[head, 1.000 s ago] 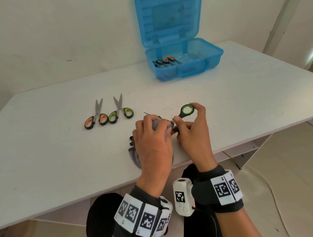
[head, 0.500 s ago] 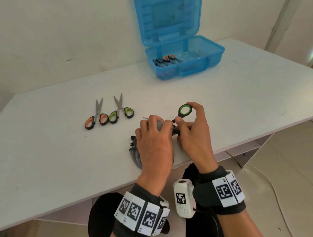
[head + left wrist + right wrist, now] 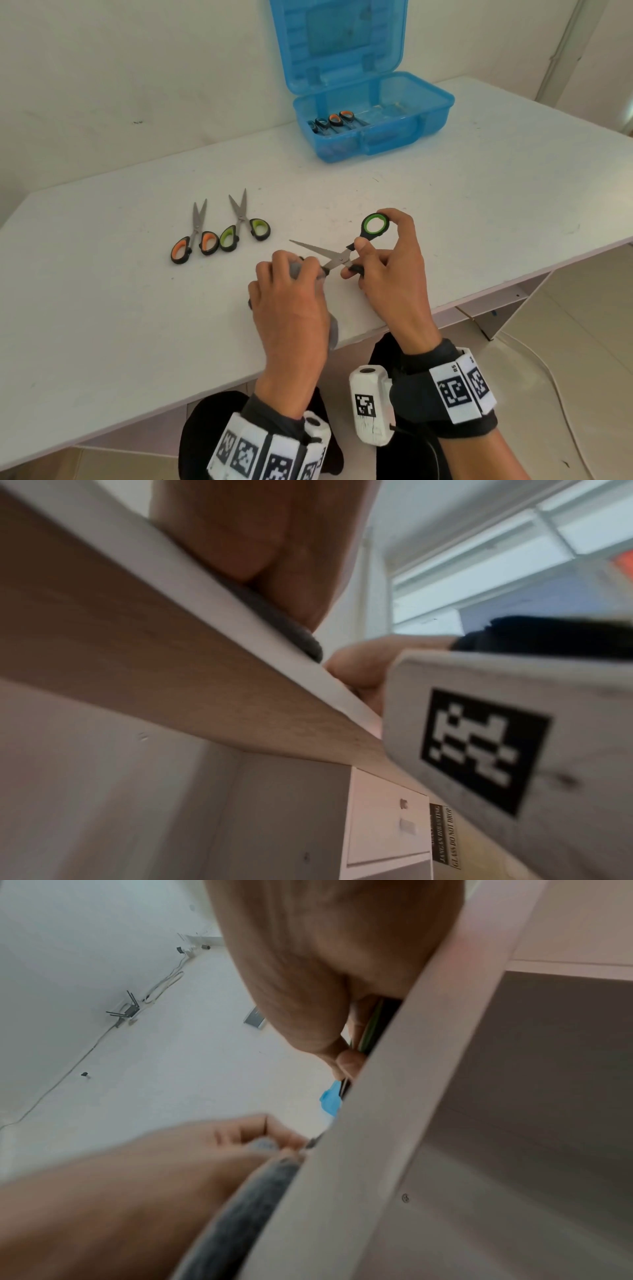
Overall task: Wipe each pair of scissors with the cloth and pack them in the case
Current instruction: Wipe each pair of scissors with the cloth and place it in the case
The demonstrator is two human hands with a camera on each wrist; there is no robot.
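Note:
My right hand (image 3: pixel 383 260) grips the black handles of green-ringed scissors (image 3: pixel 342 251), whose blades stand apart. My left hand (image 3: pixel 291 294) holds a grey cloth (image 3: pixel 296 269) bunched around the lower blade; the upper blade points left, bare. In the right wrist view the cloth (image 3: pixel 240 1213) shows at the table edge. Two more pairs lie on the table to the left: orange-handled scissors (image 3: pixel 193 240) and green-handled scissors (image 3: pixel 243 226). The open blue case (image 3: pixel 373 113) at the back holds two pairs (image 3: pixel 334 121).
The white table (image 3: pixel 479 192) ends close under my wrists; its front edge (image 3: pixel 240 631) fills the left wrist view. The case lid stands upright against the wall. Bare tabletop lies between the hands and the case.
The scissors' blades have opened and one long blade now shows bare, pointing left. My left hand with the cloth has slid down and back along the other blade.

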